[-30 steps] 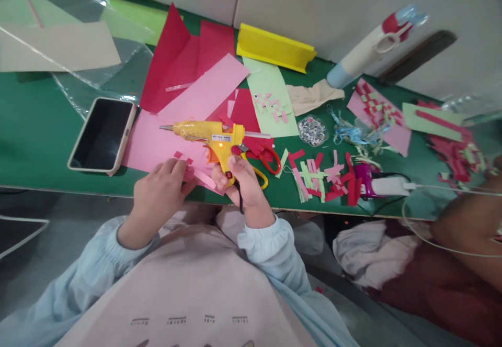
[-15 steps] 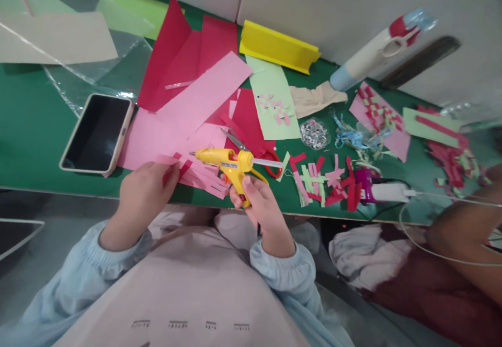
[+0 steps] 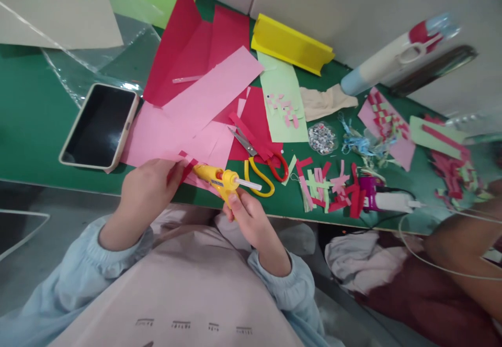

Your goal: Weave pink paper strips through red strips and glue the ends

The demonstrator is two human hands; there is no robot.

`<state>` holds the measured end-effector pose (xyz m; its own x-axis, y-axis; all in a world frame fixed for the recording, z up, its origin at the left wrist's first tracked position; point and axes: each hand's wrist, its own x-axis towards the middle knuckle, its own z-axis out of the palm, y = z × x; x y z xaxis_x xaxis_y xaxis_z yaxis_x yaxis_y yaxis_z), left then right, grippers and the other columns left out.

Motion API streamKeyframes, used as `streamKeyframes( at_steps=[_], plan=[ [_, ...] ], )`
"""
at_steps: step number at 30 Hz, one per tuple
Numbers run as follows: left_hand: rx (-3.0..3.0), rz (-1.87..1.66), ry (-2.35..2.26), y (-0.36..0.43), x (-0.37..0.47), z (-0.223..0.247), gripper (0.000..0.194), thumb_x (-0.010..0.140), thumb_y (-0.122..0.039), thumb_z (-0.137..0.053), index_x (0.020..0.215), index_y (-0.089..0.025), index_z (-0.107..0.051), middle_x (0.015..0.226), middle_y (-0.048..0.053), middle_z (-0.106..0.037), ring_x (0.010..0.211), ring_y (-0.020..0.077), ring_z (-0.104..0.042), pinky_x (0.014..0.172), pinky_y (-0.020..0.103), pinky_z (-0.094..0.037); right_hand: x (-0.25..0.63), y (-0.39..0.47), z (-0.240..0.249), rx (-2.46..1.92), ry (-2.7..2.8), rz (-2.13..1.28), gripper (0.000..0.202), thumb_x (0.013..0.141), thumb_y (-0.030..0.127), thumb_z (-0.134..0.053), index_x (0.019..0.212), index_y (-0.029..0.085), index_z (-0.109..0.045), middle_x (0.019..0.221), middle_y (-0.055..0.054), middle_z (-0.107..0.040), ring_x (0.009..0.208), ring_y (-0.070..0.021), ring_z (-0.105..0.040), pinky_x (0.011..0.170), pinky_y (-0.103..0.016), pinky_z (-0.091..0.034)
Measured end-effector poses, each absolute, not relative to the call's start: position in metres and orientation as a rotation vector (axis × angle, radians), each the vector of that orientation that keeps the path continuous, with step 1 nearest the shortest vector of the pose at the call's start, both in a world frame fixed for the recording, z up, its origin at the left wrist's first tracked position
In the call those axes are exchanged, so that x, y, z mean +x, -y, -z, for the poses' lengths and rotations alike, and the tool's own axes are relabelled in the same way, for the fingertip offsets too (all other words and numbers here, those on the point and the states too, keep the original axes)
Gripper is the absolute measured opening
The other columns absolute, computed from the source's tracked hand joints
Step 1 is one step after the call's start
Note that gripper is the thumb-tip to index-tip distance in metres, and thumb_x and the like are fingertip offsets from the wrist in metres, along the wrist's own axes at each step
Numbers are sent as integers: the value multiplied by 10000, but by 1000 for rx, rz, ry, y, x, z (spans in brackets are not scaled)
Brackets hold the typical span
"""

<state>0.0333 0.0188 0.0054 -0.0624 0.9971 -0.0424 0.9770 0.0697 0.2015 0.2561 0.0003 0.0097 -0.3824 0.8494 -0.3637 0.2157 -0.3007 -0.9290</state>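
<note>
My left hand (image 3: 151, 187) pinches woven red and pink paper strips (image 3: 188, 163) over the pink sheets. In my right hand (image 3: 249, 213) is a yellow glue gun (image 3: 221, 180), its front end touching or just beside the strips; the nozzle tip is hidden. A clear glue stick (image 3: 249, 184) sticks out of its back. Scissors (image 3: 259, 171) with red and yellow handles lie beyond it, partly on red paper. Pink paper (image 3: 152, 132) spreads beneath and behind my left hand.
A phone (image 3: 100, 125) lies at the left. Paper strips (image 3: 319, 185), a dish of small beads or eyes (image 3: 321, 137) and a purple box (image 3: 368, 190) stand right. Another person's arm (image 3: 463, 232) rests at the far right. A bottle (image 3: 376, 63) is at the back.
The glue gun in my right hand has moved left and down, up to the strips in my left hand. More of the scissors now shows. The view has shifted slightly.
</note>
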Motion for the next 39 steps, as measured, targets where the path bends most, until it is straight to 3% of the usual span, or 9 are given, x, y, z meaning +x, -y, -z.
streamKeyframes(
  at_steps=[10, 18, 39],
  plan=[
    [2001, -169, -2145, -18, 34, -9, 518, 1003, -513, -339, 985, -180, -734, 814, 104, -733, 688, 255, -667, 549, 314, -351, 256, 6, -10, -1547, 1617, -1601, 473, 982, 616, -349, 802, 209, -507, 655, 1, -565, 626, -136, -537, 649, -296, -402],
    [2040, -245, -2111, -17, 34, -5, 477, 1007, -483, -367, 969, -186, -739, 830, 89, -749, 703, 243, -679, 560, 316, -381, 255, 8, -11, -1576, 1682, -1531, 454, 995, 591, -340, 799, 213, -498, 661, -5, -584, 630, -139, -548, 645, -289, -409],
    [2049, -374, -2086, -15, 31, 0, 411, 996, -457, -418, 1013, -211, -747, 860, 74, -766, 718, 234, -693, 556, 307, -389, 247, -3, -35, -1616, 1892, -1355, 379, 990, 501, -341, 748, 234, -458, 610, 0, -510, 583, -156, -520, 627, -296, -426]
  ],
)
